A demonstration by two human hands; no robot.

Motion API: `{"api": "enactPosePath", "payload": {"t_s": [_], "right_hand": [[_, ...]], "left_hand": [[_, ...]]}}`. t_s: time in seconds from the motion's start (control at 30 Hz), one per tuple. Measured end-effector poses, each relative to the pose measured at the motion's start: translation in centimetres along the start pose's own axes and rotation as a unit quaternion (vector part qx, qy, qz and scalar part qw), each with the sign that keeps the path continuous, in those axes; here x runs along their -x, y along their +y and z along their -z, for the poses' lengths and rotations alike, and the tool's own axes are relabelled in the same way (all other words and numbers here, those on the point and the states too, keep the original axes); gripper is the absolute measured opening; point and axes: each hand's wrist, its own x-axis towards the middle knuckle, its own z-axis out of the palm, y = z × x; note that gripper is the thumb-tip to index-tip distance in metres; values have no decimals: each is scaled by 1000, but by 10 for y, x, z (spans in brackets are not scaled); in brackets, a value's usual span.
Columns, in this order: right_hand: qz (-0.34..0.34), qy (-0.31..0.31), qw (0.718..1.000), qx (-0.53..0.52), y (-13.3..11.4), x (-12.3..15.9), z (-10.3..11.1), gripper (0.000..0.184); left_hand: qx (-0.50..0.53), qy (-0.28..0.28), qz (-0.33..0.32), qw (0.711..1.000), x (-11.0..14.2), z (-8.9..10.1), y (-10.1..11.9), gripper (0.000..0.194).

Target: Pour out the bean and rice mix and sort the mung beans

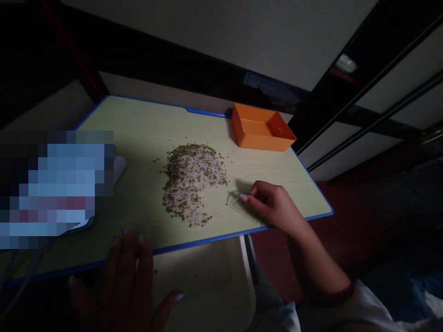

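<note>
Green beans, likely mung beans, lie mixed with small whitish grains like rice in a loose pile (192, 182) on the pale table (138, 129). My right hand (272, 203) rests just right of the pile, thumb and forefinger pinched on something thin. What it is, I cannot make out; faint lines run from the fingertips toward the pile. At the lower left, my left hand (128, 281) spreads dark and shadowed over the table's front edge, fingers stretched and thumb apart, with no held object showing. Beside its thumb is a whitish tub (207, 286) below the table edge.
An orange open box (263, 140) stands at the table's far right corner. On the left is a pixelated bright device (65, 184) with a cable (26, 276) near it. The table has a blue rim (214, 240). A few dark specks lie in the tub.
</note>
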Motion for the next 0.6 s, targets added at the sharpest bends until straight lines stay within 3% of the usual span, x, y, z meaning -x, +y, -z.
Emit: {"api": "enactPosePath", "payload": {"t_s": [0.1, 0.4, 0.6], "right_hand": [[24, 4, 999, -25, 6, -4, 5, 29], [106, -64, 987, 101, -3, -34, 8, 22], [129, -86, 983, 96, 3, -32, 9, 23]], "left_hand": [[-5, -5, 2, 1000, 0, 0, 1, 79], [13, -5, 16, 1000, -1, -1, 0, 78], [-17, 1, -16, 1000, -2, 1, 0, 77]]}}
